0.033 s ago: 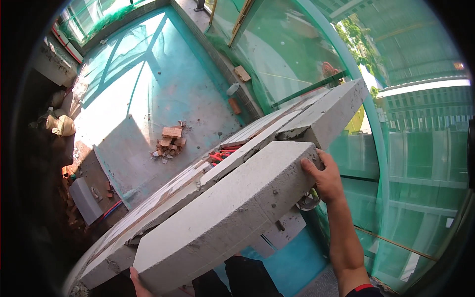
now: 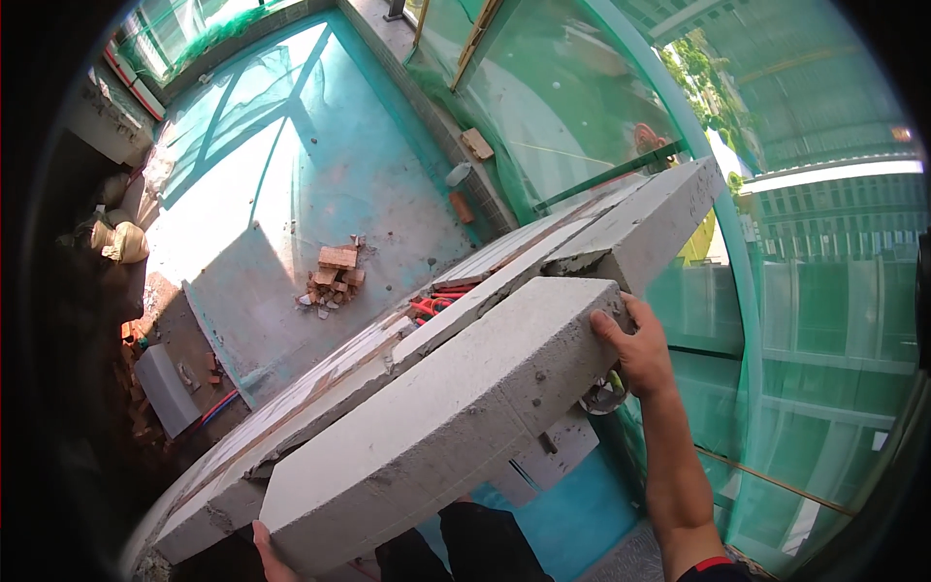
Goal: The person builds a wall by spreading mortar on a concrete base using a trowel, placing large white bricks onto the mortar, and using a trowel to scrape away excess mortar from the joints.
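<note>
Next to nothing has shifted since the previous picture: the grey block (image 2: 436, 398) lies at the same slant in front of you, and both hands keep their places on it. For the work, that reads as a steady hold at both ends rather than a move under way.

Your right hand (image 2: 640, 349) grips the far right end, thumb on the long front face and fingers wrapped around the end. Your left hand (image 2: 272, 556), partly cut off by the lower edge, is set against the near left end and seems to share the hold; its hidden fingers you cannot judge.

The block is long, straight-edged and matte, its top smooth and pale, its front grainier, with small pits and dark specks. It lies just beside the wall course, a dark uneven gap between; whether anything bears it from below is hidden. Next to its right end, a second block (image 2: 659, 218) shows a jagged, crumbly end. Beyond the wall, broken orange bricks (image 2: 337, 276) lie heaped on a dusty, turquoise-tinted floor (image 2: 388, 194).
</note>
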